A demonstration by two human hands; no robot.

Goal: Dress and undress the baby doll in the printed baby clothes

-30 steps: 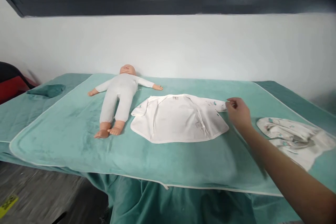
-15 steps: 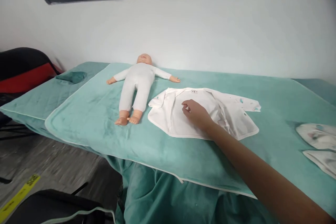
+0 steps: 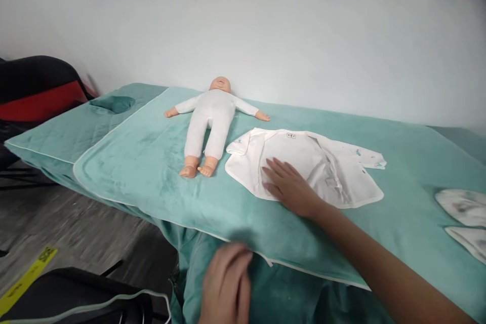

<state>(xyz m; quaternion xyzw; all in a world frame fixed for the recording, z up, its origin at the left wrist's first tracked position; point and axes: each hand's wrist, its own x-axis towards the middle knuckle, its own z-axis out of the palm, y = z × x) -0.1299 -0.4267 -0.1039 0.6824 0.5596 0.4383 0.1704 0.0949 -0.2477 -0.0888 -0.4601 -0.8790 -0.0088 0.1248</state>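
Observation:
A white baby top [image 3: 326,167] lies spread flat on the teal blanket [image 3: 144,162]. My right hand [image 3: 290,186] rests palm down on its lower left part, fingers stretched out flat. To the left of the top lies a baby doll [image 3: 209,122] in a white suit, on its back, arms out, head toward the wall. My left hand [image 3: 227,286] comes up at the bottom of the view, blurred, near the blanket's front edge, fingers together and holding nothing that I can see.
More white printed cloth [image 3: 461,212] lies at the right edge. A folded teal cloth [image 3: 112,104] sits at the far left of the bed. A black and red chair [image 3: 38,91] stands left. A dark bag [image 3: 76,298] lies on the floor.
My right hand left the top's right sleeve, crossed to its left part and now lies flat there. My left hand has come into view at the bottom. The view shifted left.

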